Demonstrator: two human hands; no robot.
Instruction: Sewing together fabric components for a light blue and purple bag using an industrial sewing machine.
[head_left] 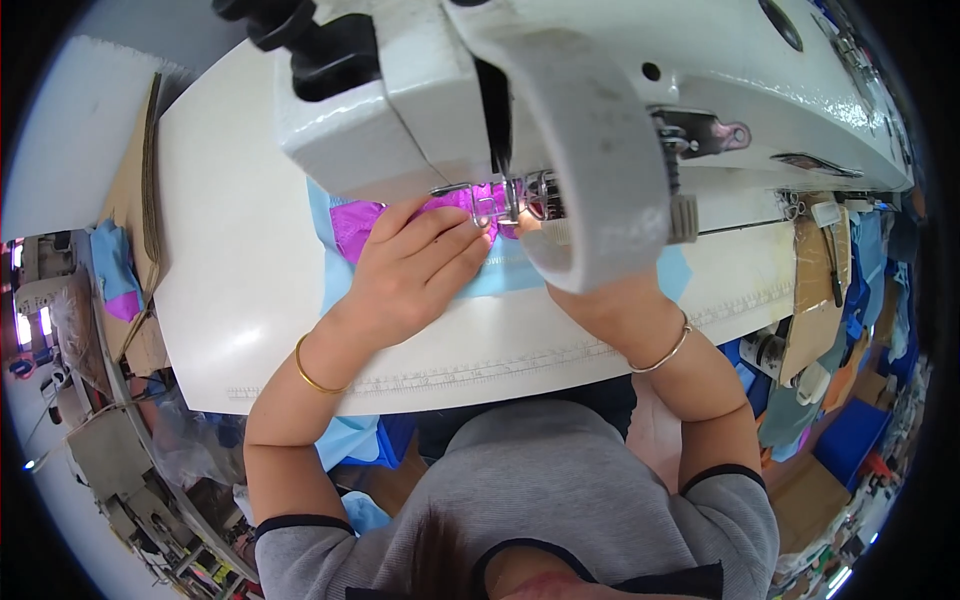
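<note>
A white sewing machine reaches over the white table, its metal presser foot down at a piece of purple fabric. Beneath the purple lies light blue fabric, which spreads out to both sides. My left hand rests flat on the purple piece, fingers stretched toward the presser foot and holding nothing. On the other side, my right hand is mostly behind the machine's rounded white part. Only a bit of its fingers shows close to the presser foot, so their grip is hidden.
A printed ruler scale runs along the table's near edge. Scissors and a dark-handled tool lie at the right, by cardboard. Blue cloth hangs beyond. More cardboard stands at the left edge.
</note>
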